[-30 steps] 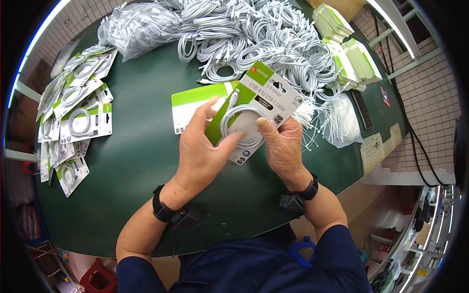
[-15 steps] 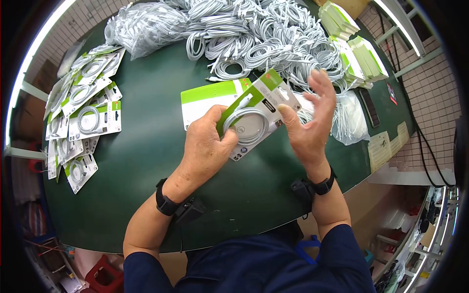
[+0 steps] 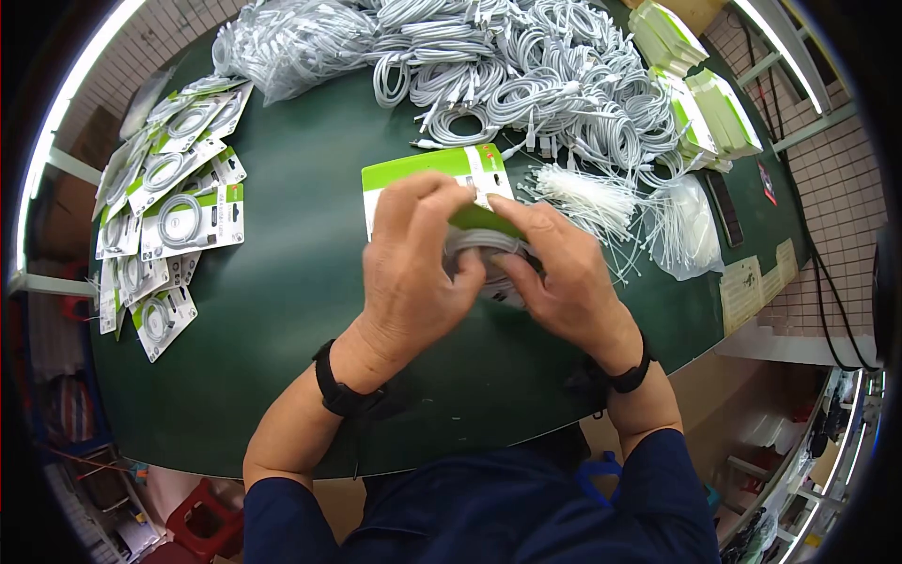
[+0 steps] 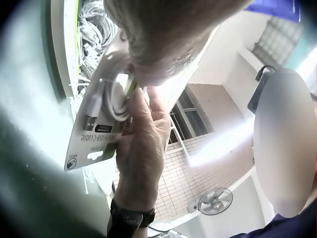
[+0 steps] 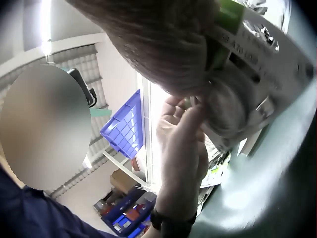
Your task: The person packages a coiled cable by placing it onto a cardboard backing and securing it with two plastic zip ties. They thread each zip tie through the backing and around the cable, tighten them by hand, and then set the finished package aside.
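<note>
In the head view both hands hold one green-and-white packaging card with a coiled white USB cable (image 3: 479, 242) on it; the card is tilted and blurred. My left hand (image 3: 409, 273) grips the card's left side, thumb on the coil. My right hand (image 3: 573, 282) pinches the right side, fingers at the upper edge and thumb by the coil. Printed lettering and a hang hole show on the card (image 4: 81, 144) in the left wrist view, with a USB plug (image 4: 93, 111) beside the coil. Beyond the hands, a stack of flat green-and-white cards (image 3: 413, 171) lies on the table.
Carded cables (image 3: 178, 221) are piled on the left. A heap of coiled white cables (image 3: 526, 75) and a plastic bag of cables (image 3: 296, 47) lie at the back. White cable ties (image 3: 592, 199), card stacks (image 3: 723, 113) and a phone (image 3: 723, 209) are on the right.
The right hand, lifted off the card with fingers spread half a second ago, is back on its right side. The card has tipped, its printed face now foreshortened in the head view.
</note>
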A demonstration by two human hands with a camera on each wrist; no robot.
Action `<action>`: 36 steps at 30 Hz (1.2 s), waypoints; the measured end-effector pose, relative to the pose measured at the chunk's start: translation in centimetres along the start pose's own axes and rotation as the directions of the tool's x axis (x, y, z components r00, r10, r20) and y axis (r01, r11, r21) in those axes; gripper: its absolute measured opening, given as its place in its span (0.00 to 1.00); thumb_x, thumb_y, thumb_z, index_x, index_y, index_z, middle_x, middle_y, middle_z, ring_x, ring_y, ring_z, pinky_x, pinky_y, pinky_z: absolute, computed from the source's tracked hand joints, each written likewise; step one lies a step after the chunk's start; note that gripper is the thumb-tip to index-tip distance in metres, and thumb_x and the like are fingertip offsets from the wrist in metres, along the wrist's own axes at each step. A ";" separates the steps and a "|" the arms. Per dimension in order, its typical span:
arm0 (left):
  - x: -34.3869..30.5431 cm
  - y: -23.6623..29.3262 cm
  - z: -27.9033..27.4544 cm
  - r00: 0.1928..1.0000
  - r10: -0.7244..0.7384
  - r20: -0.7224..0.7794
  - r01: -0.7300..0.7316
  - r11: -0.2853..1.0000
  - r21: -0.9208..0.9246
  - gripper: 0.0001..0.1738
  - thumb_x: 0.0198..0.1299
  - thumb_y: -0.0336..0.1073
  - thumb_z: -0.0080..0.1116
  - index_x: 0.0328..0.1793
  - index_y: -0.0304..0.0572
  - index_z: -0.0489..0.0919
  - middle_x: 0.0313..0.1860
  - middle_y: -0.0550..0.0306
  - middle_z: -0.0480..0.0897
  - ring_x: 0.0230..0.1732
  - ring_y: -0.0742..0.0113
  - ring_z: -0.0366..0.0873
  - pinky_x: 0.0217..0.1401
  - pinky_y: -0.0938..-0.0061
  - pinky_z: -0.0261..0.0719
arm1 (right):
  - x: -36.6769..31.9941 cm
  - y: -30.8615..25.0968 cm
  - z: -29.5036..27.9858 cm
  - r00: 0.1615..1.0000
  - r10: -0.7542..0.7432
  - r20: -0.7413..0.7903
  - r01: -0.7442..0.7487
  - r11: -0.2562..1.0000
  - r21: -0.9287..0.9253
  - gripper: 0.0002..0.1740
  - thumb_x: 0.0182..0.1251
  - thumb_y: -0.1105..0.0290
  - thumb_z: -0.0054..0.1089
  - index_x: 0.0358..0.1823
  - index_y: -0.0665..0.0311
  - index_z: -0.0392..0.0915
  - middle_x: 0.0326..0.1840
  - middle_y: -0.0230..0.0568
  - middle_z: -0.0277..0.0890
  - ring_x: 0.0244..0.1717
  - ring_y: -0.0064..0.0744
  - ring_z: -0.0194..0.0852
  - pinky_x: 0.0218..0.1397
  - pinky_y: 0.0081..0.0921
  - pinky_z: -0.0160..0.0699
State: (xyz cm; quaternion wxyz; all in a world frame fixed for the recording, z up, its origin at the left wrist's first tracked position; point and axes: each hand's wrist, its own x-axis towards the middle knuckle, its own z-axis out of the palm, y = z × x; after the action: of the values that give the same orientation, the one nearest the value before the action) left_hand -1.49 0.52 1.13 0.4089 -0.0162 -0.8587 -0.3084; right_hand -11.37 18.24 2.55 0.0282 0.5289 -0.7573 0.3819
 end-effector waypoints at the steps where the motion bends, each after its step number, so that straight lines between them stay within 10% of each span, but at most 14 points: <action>1: 0.4 -0.2 -0.3 0.999 0.015 -0.030 -0.012 0.995 0.103 0.41 0.47 0.21 0.73 0.72 0.37 0.73 0.62 0.43 0.78 0.60 0.49 0.80 0.60 0.61 0.82 | -0.2 0.1 0.2 0.996 0.085 -0.027 -0.081 0.989 0.122 0.37 0.64 0.77 0.73 0.76 0.67 0.72 0.51 0.49 0.84 0.48 0.45 0.88 0.54 0.36 0.85; 5: 0.2 0.0 -0.4 0.906 -0.414 0.091 0.423 0.896 -0.133 0.50 0.52 0.28 0.79 0.81 0.36 0.64 0.63 0.45 0.80 0.61 0.58 0.83 0.53 0.65 0.88 | -0.7 0.1 1.2 0.937 0.341 -0.080 -0.239 0.789 0.566 0.33 0.71 0.80 0.68 0.77 0.67 0.70 0.55 0.48 0.86 0.55 0.33 0.88 0.59 0.29 0.86; 11: -0.2 0.0 0.2 0.644 -0.647 0.408 0.697 0.277 -0.661 0.32 0.65 0.26 0.72 0.73 0.29 0.71 0.56 0.45 0.89 0.53 0.67 0.90 0.54 0.72 0.90 | -1.0 0.3 2.3 0.925 0.362 -0.112 -0.203 0.723 0.661 0.32 0.73 0.79 0.68 0.77 0.65 0.71 0.57 0.44 0.85 0.55 0.27 0.85 0.58 0.26 0.86; 13: -0.1 -0.2 -0.1 0.613 -0.642 0.461 0.741 0.263 -0.618 0.24 0.67 0.25 0.70 0.67 0.30 0.76 0.53 0.46 0.90 0.50 0.67 0.90 0.55 0.71 0.90 | -1.2 0.9 2.8 0.937 0.322 -0.138 -0.180 0.781 0.598 0.29 0.72 0.78 0.70 0.74 0.65 0.74 0.56 0.44 0.85 0.53 0.28 0.86 0.55 0.27 0.86; 18: -0.2 0.1 -0.2 0.657 -0.575 0.487 0.737 0.356 -0.574 0.17 0.70 0.28 0.69 0.62 0.30 0.81 0.45 0.53 0.90 0.24 0.83 0.78 0.20 0.86 0.71 | -1.2 1.4 2.0 0.969 0.151 -0.196 -0.100 0.964 0.247 0.23 0.66 0.75 0.77 0.63 0.61 0.84 0.49 0.43 0.85 0.44 0.36 0.87 0.46 0.31 0.85; 36: 0.0 0.9 0.5 0.690 -0.506 0.518 0.720 0.402 -0.566 0.19 0.76 0.27 0.60 0.69 0.28 0.73 0.59 0.47 0.86 0.48 0.65 0.89 0.34 0.78 0.94 | -0.8 1.7 2.8 0.939 0.135 -0.317 -0.054 0.966 0.254 0.14 0.67 0.75 0.76 0.53 0.58 0.88 0.54 0.44 0.82 0.53 0.43 0.84 0.53 0.36 0.85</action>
State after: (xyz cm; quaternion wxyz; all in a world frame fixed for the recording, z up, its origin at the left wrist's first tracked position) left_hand -1.55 1.55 1.36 0.1030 0.0996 -0.6465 -0.7494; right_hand -11.39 17.40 -0.71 0.0722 0.4194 -0.7143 0.5556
